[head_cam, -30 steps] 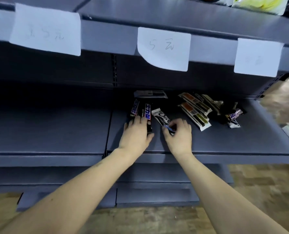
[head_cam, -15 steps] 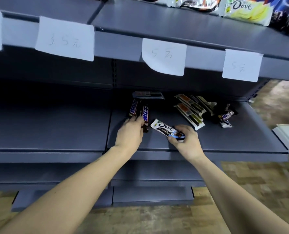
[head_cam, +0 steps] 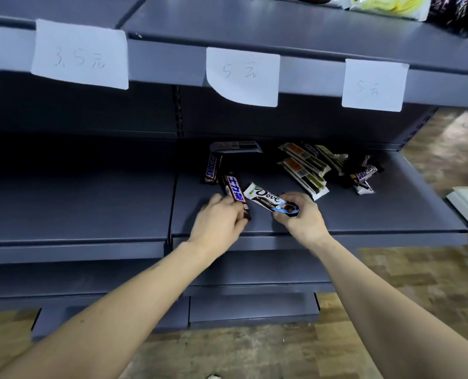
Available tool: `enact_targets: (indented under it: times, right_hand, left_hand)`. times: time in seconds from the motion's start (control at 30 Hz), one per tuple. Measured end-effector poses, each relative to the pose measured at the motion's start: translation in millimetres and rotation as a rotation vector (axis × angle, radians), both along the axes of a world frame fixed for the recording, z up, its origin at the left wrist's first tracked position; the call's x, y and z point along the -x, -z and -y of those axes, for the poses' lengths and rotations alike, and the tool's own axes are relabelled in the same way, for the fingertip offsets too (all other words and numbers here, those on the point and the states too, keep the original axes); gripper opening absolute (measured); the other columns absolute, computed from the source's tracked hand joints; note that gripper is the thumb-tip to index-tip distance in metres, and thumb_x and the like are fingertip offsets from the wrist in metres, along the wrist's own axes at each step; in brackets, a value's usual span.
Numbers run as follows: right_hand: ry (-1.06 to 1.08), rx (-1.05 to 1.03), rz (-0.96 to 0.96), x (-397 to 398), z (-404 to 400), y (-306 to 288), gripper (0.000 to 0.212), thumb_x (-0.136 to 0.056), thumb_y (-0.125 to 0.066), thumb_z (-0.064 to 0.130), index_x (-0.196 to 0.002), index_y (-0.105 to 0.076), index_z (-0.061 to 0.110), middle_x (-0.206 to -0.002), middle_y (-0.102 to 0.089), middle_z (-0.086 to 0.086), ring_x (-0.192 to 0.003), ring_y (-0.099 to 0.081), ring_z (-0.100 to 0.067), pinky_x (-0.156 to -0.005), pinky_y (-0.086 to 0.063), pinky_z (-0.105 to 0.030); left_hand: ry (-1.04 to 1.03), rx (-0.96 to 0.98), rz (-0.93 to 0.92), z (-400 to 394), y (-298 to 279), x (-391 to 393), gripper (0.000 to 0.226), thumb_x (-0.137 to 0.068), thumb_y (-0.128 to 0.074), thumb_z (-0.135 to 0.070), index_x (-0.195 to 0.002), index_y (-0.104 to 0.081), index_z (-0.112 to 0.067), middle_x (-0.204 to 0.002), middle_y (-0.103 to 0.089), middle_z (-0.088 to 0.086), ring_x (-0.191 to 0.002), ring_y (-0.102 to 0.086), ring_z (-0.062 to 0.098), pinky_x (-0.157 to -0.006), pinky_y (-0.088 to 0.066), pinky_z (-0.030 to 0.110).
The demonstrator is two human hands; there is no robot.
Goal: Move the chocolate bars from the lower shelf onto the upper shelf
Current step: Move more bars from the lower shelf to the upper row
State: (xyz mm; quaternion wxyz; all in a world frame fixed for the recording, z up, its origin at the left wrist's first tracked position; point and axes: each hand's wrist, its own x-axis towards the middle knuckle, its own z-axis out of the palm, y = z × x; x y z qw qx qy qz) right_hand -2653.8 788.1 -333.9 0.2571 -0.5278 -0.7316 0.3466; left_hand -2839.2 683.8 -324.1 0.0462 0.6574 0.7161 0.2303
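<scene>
Grey shelving fills the view above a wooden floor (head_cam: 418, 283). On the lower shelf (head_cam: 364, 214), near its front edge, the left hand (head_cam: 216, 225) pinches a Snickers bar (head_cam: 236, 193) and the right hand (head_cam: 302, 217), at 3 o'clock from it, grips a Dove bar (head_cam: 267, 198). Farther back, more bars (head_cam: 304, 168) lie from 12 to 2 o'clock. Beyond, price tags (head_cam: 243, 75) hang from the upper shelf (head_cam: 282, 26).

"Dove" on white bar (head_cam: 265, 198), "Snickers" on brown bar (head_cam: 211, 170)

Dim shelf recess, soft motion blur, wide-angle edge distortion
</scene>
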Motion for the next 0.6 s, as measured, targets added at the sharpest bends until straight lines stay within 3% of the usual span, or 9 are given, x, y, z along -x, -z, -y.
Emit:
enact_targets:
  times: [0.1, 0.17, 0.27, 0.37, 0.43, 0.6]
  right_hand:
    - [0.022, -0.008, -0.027, -0.3, 0.2, -1.8, 0.042, -0.081, -0.075, 0.015, -0.122, -0.063, 0.014, -0.125, -0.056, 0.004, -0.112, -0.055, -0.012, -0.092, -0.038, -0.016]
    - [0.031, -0.006, -0.030, -0.2, 0.5, -2.4, 0.042, -0.082, -0.075, 0.014, -0.122, -0.063, 0.012, -0.126, -0.056, 0.002, -0.110, -0.056, -0.012, -0.090, -0.037, -0.015]
    - [0.039, 0.010, -0.037, -0.2, 1.4, -3.5, 0.043, -0.082, -0.075, 0.014, -0.123, -0.063, 0.012, -0.126, -0.056, 0.003, -0.110, -0.055, -0.012, -0.090, -0.037, -0.015]
    - [0.040, 0.026, -0.047, -0.5, 1.5, -4.8, 0.042, -0.083, -0.075, 0.014, -0.123, -0.062, 0.013, -0.126, -0.055, 0.003, -0.111, -0.054, -0.012, -0.091, -0.037, -0.016]
    - [0.040, 0.031, -0.049, -0.3, 1.7, -5.2, 0.042, -0.082, -0.075, 0.013, -0.123, -0.062, 0.014, -0.126, -0.055, 0.003, -0.112, -0.055, -0.013, -0.092, -0.038, -0.017]
    - [0.056, 0.051, -0.063, -0.3, 0.9, -5.4, 0.041, -0.082, -0.075, 0.011, -0.121, -0.062, 0.014, -0.124, -0.056, 0.003, -0.111, -0.056, -0.013, -0.092, -0.039, -0.016]
  left_hand:
    - [0.164, 0.007, 0.073, 10.1, -7.8, -12.7, 0.016, -0.088, -0.060, -0.040, -0.092, -0.060, -0.025, -0.089, -0.058, -0.012, -0.091, -0.048, 0.011, -0.074, -0.048, 0.031]
    - [0.124, -0.007, 0.145, 12.0, -9.6, -14.5, 0.016, -0.090, -0.059, -0.037, -0.102, -0.058, -0.026, -0.092, -0.057, -0.013, -0.089, -0.051, 0.010, -0.074, -0.050, 0.033]
    - [0.007, -0.080, 0.091, 3.4, -5.1, -4.0, 0.033, -0.092, -0.056, -0.019, -0.124, -0.053, -0.023, -0.122, -0.051, -0.007, -0.108, -0.048, 0.016, -0.082, -0.052, 0.037]
    - [0.045, 0.066, -0.054, -11.0, -3.2, 9.6, 0.058, -0.091, -0.053, -0.007, -0.144, -0.036, -0.023, -0.152, -0.029, -0.005, -0.131, -0.028, 0.023, -0.097, -0.044, 0.042]
    - [0.083, 0.133, -0.119, -15.2, -4.6, 12.4, 0.057, -0.093, -0.052, -0.011, -0.146, -0.035, -0.028, -0.151, -0.031, -0.003, -0.130, -0.027, 0.024, -0.100, -0.040, 0.043]
    - [0.078, 0.080, -0.255, -15.3, -8.6, 8.6, 0.038, -0.091, -0.059, -0.034, -0.127, -0.052, -0.028, -0.121, -0.042, 0.002, -0.112, -0.035, 0.022, -0.087, -0.039, 0.034]
